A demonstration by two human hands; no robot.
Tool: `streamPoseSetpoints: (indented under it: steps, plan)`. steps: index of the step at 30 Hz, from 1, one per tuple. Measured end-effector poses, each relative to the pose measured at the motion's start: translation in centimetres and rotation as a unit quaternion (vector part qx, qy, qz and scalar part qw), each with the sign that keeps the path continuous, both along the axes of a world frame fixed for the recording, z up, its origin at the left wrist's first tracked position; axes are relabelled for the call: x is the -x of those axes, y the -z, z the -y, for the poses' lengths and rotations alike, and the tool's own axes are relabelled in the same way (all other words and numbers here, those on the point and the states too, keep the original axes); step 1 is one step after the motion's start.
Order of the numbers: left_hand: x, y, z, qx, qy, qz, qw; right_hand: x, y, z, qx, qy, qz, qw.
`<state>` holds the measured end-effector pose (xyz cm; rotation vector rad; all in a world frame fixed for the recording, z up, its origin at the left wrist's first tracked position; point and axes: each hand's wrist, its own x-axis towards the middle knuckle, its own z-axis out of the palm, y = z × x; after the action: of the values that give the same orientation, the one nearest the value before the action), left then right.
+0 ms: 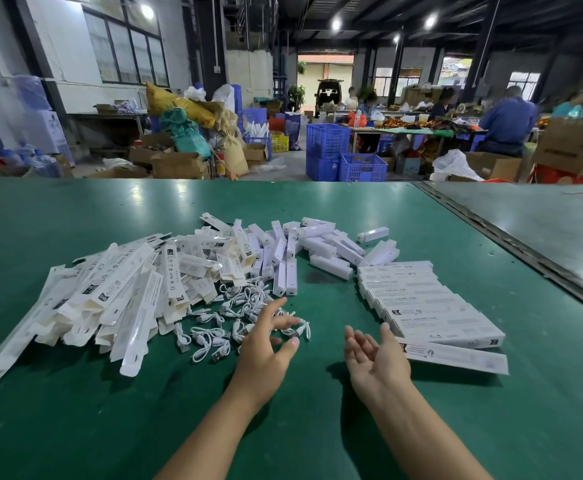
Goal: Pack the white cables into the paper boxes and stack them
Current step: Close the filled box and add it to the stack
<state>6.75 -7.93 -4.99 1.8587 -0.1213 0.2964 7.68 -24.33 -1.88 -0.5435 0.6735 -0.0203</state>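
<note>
Cables (210, 337) partly behind left hand (264, 348)

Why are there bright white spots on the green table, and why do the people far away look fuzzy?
Head view: the spots are glare, the ceiling lamps mirrored in the shiny green table; in the same view the people at the back sit in dimmer light and look soft and blurred.

Dark green desk (75, 427), glossy, with pale spots of reflected light. White cables (210, 336). White boxes (110, 299) with black print and grey text blocks, cream at the flaps. Behind: blue latticed crates (328, 140), a yellow sack (179, 105), a teal sack (188, 135), brown cartons (179, 164). Grey second desk (543, 230) at right.
</note>
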Motion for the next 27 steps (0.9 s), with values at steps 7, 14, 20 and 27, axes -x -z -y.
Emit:
streamPoseSetpoints:
  steps: [7, 14, 20, 27]
  plan:
    - [-0.1, 0.0, 0.0, 0.0, 0.0, -0.007, 1.0, 0.7, -0.3, 0.0, 0.065, -0.107, -0.026, 0.992]
    - [-0.2, -0.2, -0.1, -0.124, -0.174, 0.09, 0.973, 0.3, 0.3, -1.0, 0.227, -0.158, 0.048, 0.96]
    - [-0.8, 0.1, -1.7, -0.293, -0.282, -0.062, 0.911, 0.0, 1.0, -1.1, 0.272, -0.177, 0.088, 0.942]
    - [-0.9, -1.2, -4.7, -0.306, -0.355, -0.047, 0.882, 0.1, 1.8, -1.2, 0.365, -0.231, 0.165, 0.887]
